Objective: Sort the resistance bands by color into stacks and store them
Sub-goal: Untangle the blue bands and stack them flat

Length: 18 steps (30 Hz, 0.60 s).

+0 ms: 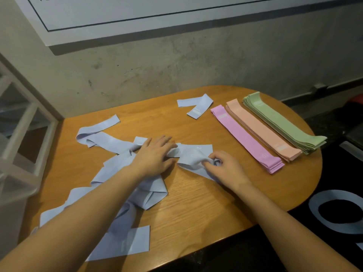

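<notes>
Several pale blue resistance bands [110, 142] lie tangled across the left and middle of the wooden table [196, 209]. One more folded blue band [198, 106] sits apart at the back. On the right lie three neat stacks: pink [247, 140], peach [261, 128] and green [282, 122]. My left hand [155, 154] lies flat on the blue bands, fingers straight. My right hand [222, 165] pinches a bunched end of a blue band [193, 154] between curled fingers and thumb.
A white lattice frame [17, 134] stands left of the table. A concrete wall [176, 65] runs close behind it. The rounded right table edge drops to a dark floor mat [334, 213] with white markings.
</notes>
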Tool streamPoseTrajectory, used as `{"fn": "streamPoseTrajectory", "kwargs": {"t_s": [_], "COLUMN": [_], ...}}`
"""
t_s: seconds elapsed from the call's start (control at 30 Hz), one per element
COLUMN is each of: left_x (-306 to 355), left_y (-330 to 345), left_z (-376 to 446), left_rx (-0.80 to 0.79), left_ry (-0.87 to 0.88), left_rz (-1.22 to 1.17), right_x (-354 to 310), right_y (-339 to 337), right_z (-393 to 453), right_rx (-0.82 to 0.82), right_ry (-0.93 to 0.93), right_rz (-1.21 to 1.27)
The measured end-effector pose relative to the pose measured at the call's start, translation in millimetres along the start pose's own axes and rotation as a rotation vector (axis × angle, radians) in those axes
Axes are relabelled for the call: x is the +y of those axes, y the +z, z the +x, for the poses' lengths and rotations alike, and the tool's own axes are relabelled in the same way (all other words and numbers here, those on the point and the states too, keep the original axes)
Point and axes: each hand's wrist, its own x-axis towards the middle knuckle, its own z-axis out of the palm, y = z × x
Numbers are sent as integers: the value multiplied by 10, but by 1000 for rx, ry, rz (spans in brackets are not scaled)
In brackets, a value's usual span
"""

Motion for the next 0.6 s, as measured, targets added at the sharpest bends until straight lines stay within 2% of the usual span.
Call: {"fn": "streamPoseTrajectory", "kwargs": {"t_s": [0.1, 0.27, 0.33, 0.43, 0.5, 0.6], "left_x": [15, -61, -133, -351, -465, -499], "left_y": [58, 12, -47, -168, -242, -317], "left_z": [150, 113, 45, -100, -176, -202], "left_rx": [-39, 33, 72, 122, 93, 20], "left_ry": [-3, -35, -115, -324, -437, -504], "left_rz": [-4, -65, -37, -2, 61, 170], "right_x": [7, 37, 19, -76, -150, -263], "right_y": [-112, -188, -181, -169, -172, -190], "right_z": [-32, -68, -67, -63, -59, -37], "right_rx": [-6, 2, -7, -23, -54, -86], "right_ry": [67, 74, 80, 82, 53, 51], "right_rz": [188, 318, 374, 469, 466, 439]}}
